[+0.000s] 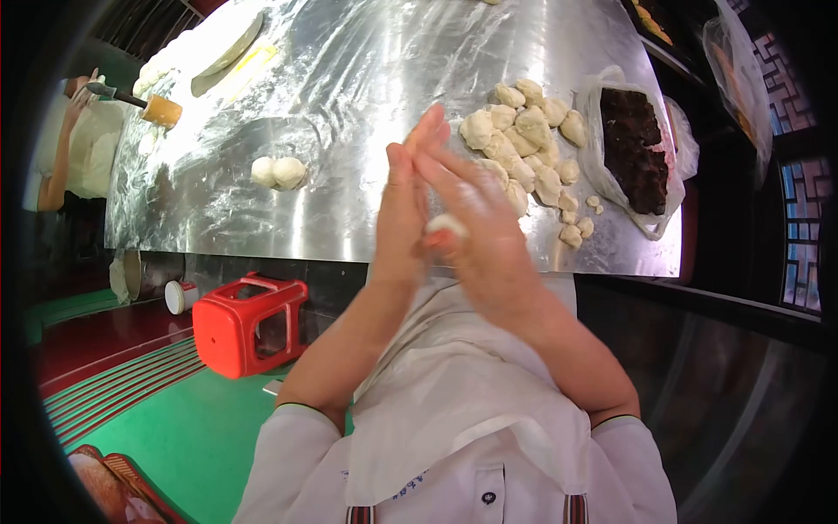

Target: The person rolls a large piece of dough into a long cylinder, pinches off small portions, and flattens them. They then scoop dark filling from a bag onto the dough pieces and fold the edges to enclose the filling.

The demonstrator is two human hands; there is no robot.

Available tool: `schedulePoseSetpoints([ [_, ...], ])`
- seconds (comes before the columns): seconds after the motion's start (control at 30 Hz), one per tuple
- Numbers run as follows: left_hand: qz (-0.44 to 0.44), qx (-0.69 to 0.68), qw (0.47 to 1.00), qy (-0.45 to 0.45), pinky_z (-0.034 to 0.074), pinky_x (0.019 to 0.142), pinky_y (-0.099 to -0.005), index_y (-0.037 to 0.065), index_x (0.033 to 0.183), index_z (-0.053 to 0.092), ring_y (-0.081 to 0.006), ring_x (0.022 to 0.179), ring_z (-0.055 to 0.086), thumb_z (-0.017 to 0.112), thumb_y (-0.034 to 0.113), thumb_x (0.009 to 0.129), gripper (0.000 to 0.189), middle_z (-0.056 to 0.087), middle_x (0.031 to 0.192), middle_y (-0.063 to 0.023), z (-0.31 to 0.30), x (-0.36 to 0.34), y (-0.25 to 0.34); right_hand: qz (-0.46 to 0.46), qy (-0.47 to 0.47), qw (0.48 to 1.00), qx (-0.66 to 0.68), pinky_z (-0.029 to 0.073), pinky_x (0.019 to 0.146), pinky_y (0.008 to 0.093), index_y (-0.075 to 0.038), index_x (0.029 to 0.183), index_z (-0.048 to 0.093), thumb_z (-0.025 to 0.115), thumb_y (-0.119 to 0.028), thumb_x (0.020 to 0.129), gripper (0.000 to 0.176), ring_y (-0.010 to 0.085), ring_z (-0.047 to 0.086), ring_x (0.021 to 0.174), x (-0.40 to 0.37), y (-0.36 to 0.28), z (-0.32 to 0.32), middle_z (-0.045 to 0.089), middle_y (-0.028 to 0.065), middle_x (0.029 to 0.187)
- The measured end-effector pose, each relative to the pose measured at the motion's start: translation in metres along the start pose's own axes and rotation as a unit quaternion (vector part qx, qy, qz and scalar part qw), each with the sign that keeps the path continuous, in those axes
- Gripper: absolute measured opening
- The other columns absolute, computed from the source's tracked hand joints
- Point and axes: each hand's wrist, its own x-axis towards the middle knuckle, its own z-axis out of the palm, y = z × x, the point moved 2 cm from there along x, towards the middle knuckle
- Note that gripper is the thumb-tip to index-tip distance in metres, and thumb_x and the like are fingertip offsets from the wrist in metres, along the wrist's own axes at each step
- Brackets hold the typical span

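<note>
My left hand (401, 214) and my right hand (478, 218) are pressed palm to palm over the front of the metal table, fingers pointing away from me. Between the heels of the palms a small white dough ball (446, 227) shows, with a reddish patch at its lower side. The right hand is slightly blurred. To the right of my hands lies a heap of dough pieces (528, 140), with several smaller bits near its front. Two rounded dough balls (278, 173) touch each other on the left of the table.
A plastic bag holding a dark block of filling (633, 148) stands at the table's (349, 105) right edge. A rolling pin (161, 111) and a large metal bowl (231, 52) are at the far left, near another person's hand (85, 92). A red stool (249, 323) is on the floor below.
</note>
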Motion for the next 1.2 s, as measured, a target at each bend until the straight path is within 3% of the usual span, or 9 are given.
schedulePoseSetpoints([
  [0.07, 0.037, -0.152, 0.985, -0.075, 0.027, 0.121, -0.0384, 0.002, 0.16, 0.019, -0.022, 0.15, 0.03, 0.023, 0.057, 0.109, 0.076, 0.025, 0.166, -0.0126, 0.002, -0.007, -0.002, -0.075, 0.112, 0.991, -0.017, 0.037, 0.11, 0.0479, 0.009, 0.144, 0.045, 0.045, -0.042, 0.107, 0.063, 0.0467, 0.045, 0.132, 0.005, 0.002, 0.015, 0.043, 0.0318, 0.148],
  [0.17, 0.037, -0.171, 0.977, -0.122, 0.029, 0.12, -0.0331, 0.002, 0.159, 0.025, -0.0187, 0.143, 0.04, 0.043, 0.054, 0.106, 0.076, 0.035, 0.159, -0.0131, 0.015, -0.028, -0.002, -0.052, 0.187, 0.978, 0.082, 0.039, 0.107, 0.0462, 0.008, 0.143, 0.047, 0.044, -0.042, 0.107, 0.062, 0.0429, 0.048, 0.128, 0.019, 0.008, -0.013, 0.046, 0.0293, 0.147],
  [0.2, 0.021, -0.049, 0.995, -0.082, 0.05, 0.097, -0.0286, 0.001, 0.153, 0.038, -0.0149, 0.117, 0.059, 0.052, 0.046, 0.105, 0.067, 0.059, 0.134, -0.0107, 0.012, -0.034, 0.004, -0.023, 0.186, 0.977, 0.104, 0.041, 0.102, 0.0439, 0.005, 0.14, 0.052, 0.044, -0.041, 0.106, 0.058, 0.0366, 0.055, 0.117, 0.018, 0.004, -0.019, 0.048, 0.0272, 0.145],
  [0.4, -0.111, -0.014, 0.991, -0.071, 0.045, 0.051, -0.0272, 0.001, 0.136, 0.055, -0.0106, 0.065, 0.058, 0.049, 0.048, 0.106, 0.056, 0.062, 0.08, -0.0032, -0.025, -0.013, -0.005, 0.053, 0.137, 0.988, 0.042, 0.043, 0.095, 0.0377, -0.001, 0.12, 0.066, 0.055, -0.046, 0.102, 0.05, 0.0235, 0.057, 0.099, 0.003, 0.015, -0.021, 0.063, 0.0117, 0.107],
  [0.5, -0.166, -0.029, 0.981, -0.099, 0.046, 0.055, -0.0259, 0.0, 0.121, 0.063, -0.0119, 0.065, 0.058, 0.04, 0.054, 0.107, 0.06, 0.062, 0.079, -0.0059, -0.036, -0.012, -0.009, 0.147, -0.066, 0.986, -0.029, 0.04, 0.084, 0.0389, -0.005, 0.109, 0.067, 0.07, -0.023, 0.09, 0.026, 0.023, 0.058, 0.083, 0.002, 0.011, -0.027, 0.064, 0.0087, 0.09],
  [0.7, -0.112, 0.146, 0.981, -0.064, 0.046, 0.058, -0.026, -0.002, 0.095, 0.07, -0.0115, 0.063, 0.056, 0.036, 0.058, 0.107, 0.07, 0.062, 0.071, -0.0068, -0.052, -0.008, -0.023, -0.058, 0.029, 0.994, -0.083, 0.038, 0.082, 0.0397, -0.006, 0.092, 0.063, 0.068, -0.008, 0.087, 0.007, 0.0282, 0.057, 0.08, -0.004, 0.016, 0.003, 0.061, 0.0085, 0.083],
  [0.9, -0.024, 0.122, 0.992, -0.036, 0.047, 0.066, -0.0288, -0.004, 0.11, 0.067, -0.0157, 0.063, 0.055, 0.036, 0.035, 0.11, 0.05, 0.059, 0.068, -0.0064, -0.102, -0.024, 0.032, 0.122, 0.099, 0.977, -0.141, 0.044, 0.077, 0.0421, -0.003, 0.095, 0.061, 0.063, -0.003, 0.09, 0.005, 0.0325, 0.058, 0.088, -0.006, 0.087, -0.019, 0.06, 0.0113, 0.088],
  [1.03, 0.029, 0.247, 0.966, 0.077, 0.047, 0.092, -0.032, -0.004, 0.139, 0.053, -0.0194, 0.096, 0.062, 0.037, 0.026, 0.108, 0.045, 0.066, 0.109, -0.0118, -0.22, 0.013, 0.09, 0.095, 0.17, 0.96, -0.203, 0.046, 0.082, 0.0329, 0.0, 0.115, 0.063, 0.052, 0.003, 0.095, 0.023, 0.0234, 0.056, 0.092, -0.044, 0.115, -0.064, 0.061, 0.0125, 0.105],
  [1.2, -0.004, 0.382, 0.908, 0.174, 0.049, 0.071, -0.0268, -0.003, 0.131, 0.059, -0.0137, 0.084, 0.064, 0.056, 0.03, 0.104, 0.043, 0.068, 0.104, -0.0083, -0.325, 0.047, 0.111, 0.107, 0.214, 0.945, -0.222, 0.045, 0.086, 0.0329, 0.003, 0.123, 0.061, 0.05, 0.004, 0.097, 0.029, 0.0231, 0.055, 0.096, -0.082, 0.143, -0.076, 0.059, 0.0139, 0.113],
])
